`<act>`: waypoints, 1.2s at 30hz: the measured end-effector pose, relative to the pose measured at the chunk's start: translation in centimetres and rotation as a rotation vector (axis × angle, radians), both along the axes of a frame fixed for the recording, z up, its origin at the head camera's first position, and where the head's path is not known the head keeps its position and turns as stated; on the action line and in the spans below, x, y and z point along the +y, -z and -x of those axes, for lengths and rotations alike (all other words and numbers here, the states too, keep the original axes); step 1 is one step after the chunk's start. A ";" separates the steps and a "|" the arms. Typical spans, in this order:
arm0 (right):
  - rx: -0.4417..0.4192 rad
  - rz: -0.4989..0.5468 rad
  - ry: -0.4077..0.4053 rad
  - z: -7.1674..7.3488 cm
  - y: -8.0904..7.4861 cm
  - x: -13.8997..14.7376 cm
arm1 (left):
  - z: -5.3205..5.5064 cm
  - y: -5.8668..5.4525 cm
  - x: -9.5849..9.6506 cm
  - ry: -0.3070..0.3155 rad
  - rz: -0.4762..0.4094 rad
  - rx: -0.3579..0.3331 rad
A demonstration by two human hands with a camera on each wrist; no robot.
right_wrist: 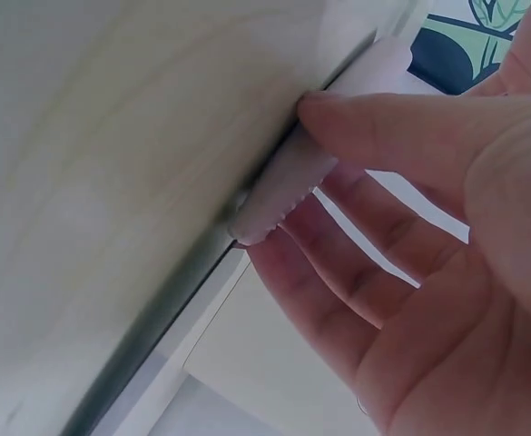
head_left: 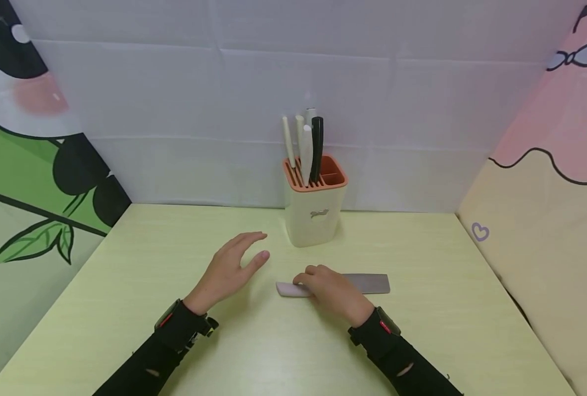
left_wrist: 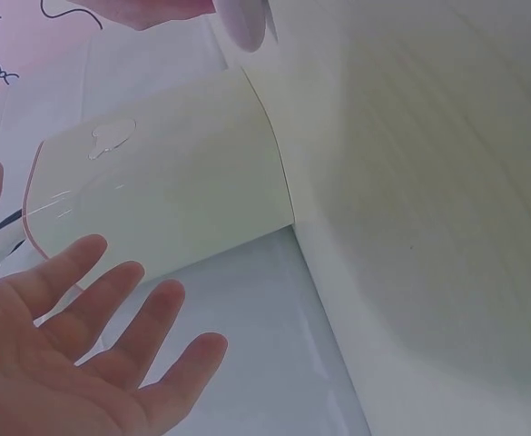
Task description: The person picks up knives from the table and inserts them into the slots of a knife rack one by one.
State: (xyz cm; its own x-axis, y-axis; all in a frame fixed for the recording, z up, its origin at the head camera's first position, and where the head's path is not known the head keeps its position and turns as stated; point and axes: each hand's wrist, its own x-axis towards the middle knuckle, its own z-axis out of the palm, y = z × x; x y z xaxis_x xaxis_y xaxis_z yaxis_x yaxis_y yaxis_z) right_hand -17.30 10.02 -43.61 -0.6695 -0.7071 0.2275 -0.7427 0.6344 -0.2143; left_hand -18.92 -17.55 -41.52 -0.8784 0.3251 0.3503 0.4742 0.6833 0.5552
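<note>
A kitchen knife (head_left: 370, 283) with a broad grey blade and a pale lilac handle (head_left: 289, 289) lies on the table, its blade pointing right. My right hand (head_left: 334, 291) pinches the handle, covering its middle; in the right wrist view the thumb is on one side of the handle (right_wrist: 288, 186) and the fingers are on the other. To the left, my left hand (head_left: 226, 272) hovers above the table with fingers spread, holding nothing. Behind both hands stands a cream knife block (head_left: 313, 220) with an orange top, which the left wrist view shows beyond the left fingers.
Several white-handled utensils (head_left: 288, 143) and a black-handled one (head_left: 317, 146) stand upright in the block's slots. Next to them are square compartments (head_left: 332, 171). A pale cloth wall (head_left: 199, 137) rises at the table's back edge, with printed panels on both sides.
</note>
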 end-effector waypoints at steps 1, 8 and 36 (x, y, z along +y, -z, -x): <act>0.001 -0.001 -0.001 0.0 0.0 0.0 | 0.0 -0.1 0.0 -0.002 -0.001 -0.002; 0.008 -0.004 -0.014 0.0 -0.4 0.2 | 0.1 -0.2 -0.1 -0.011 -0.003 -0.007; -0.129 0.481 -0.005 -0.2 -9.2 5.7 | 0.2 0.1 0.0 0.004 -0.014 -0.006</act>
